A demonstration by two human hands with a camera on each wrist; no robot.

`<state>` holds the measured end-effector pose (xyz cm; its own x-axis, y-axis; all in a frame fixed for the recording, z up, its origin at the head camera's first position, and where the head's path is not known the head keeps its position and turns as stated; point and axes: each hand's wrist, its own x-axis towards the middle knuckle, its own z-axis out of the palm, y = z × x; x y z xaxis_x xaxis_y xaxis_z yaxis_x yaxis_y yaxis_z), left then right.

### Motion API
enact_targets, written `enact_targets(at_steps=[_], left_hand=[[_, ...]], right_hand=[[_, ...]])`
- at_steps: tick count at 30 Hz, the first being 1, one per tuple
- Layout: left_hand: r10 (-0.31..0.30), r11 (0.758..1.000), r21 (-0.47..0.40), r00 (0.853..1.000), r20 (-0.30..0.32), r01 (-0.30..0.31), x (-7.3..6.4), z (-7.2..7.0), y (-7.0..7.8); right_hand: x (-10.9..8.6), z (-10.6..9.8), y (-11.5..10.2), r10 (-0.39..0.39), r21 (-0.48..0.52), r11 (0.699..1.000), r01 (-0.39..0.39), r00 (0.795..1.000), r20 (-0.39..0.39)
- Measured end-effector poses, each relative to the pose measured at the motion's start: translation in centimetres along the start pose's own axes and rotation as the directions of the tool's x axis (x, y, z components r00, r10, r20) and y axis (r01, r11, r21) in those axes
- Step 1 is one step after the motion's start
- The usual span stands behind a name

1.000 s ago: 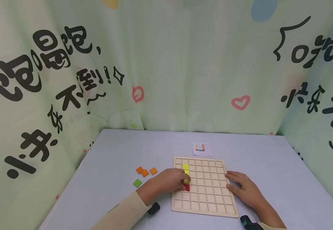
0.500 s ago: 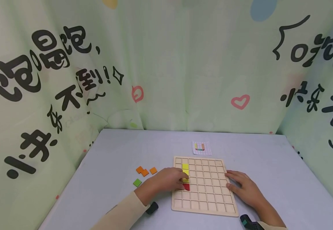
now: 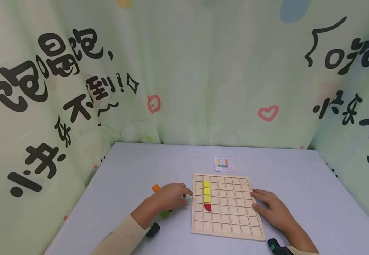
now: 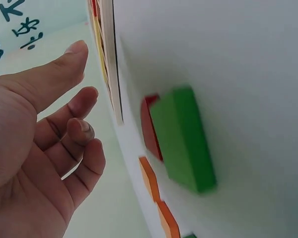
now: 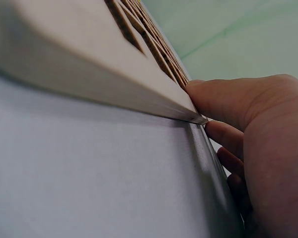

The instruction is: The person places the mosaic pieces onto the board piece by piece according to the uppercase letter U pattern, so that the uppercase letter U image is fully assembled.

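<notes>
A wooden grid board (image 3: 232, 212) lies on the table with three yellow square tiles (image 3: 207, 191) in a column. Directly below them sits a red quarter-round tile (image 3: 208, 207). My left hand (image 3: 170, 197) hovers left of the board with nothing in its loosely bent fingers. Under it are a green tile (image 4: 181, 139) and a red piece (image 4: 148, 126), close together in the left wrist view. Orange tiles (image 4: 149, 178) lie farther along, partly hidden by the hand in the head view. My right hand (image 3: 272, 209) touches the board's right edge with thumb and extended fingers.
A small pattern card (image 3: 225, 164) with a coloured U shape on a grid lies behind the board. Patterned curtains (image 3: 184, 71) close off the back and sides of the white table (image 3: 133, 159).
My left hand has let go of the red quarter-round tile and moved left, off the board, over the loose tiles. The right hand stays at the board's edge.
</notes>
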<state>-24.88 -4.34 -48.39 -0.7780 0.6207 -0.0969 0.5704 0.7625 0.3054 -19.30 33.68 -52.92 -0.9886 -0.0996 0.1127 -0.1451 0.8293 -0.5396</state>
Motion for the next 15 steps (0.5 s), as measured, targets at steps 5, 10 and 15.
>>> enact_targets(at_steps=[5, 10, 15], left_hand=[[-0.032, 0.999, -0.034, 0.999, -0.012, 0.032, -1.3, -0.3, -1.7], [-0.066, 0.997, -0.05, 0.998, -0.024, 0.065, -2.3, -1.0, -2.9], [-0.043, 0.997, -0.059, 0.997, -0.056, 0.04, -3.1, -1.2, -4.2]], right_hand=[[-0.2, 0.0, -0.2, 0.009, 0.017, 1.0, -0.009, 1.0, 0.011], [-0.1, -0.1, -0.1, 0.001, -0.001, 1.0, -0.001, 1.0, 0.005], [0.0, 0.0, 0.0, -0.002, -0.013, 1.0, 0.002, 1.0, -0.002]])
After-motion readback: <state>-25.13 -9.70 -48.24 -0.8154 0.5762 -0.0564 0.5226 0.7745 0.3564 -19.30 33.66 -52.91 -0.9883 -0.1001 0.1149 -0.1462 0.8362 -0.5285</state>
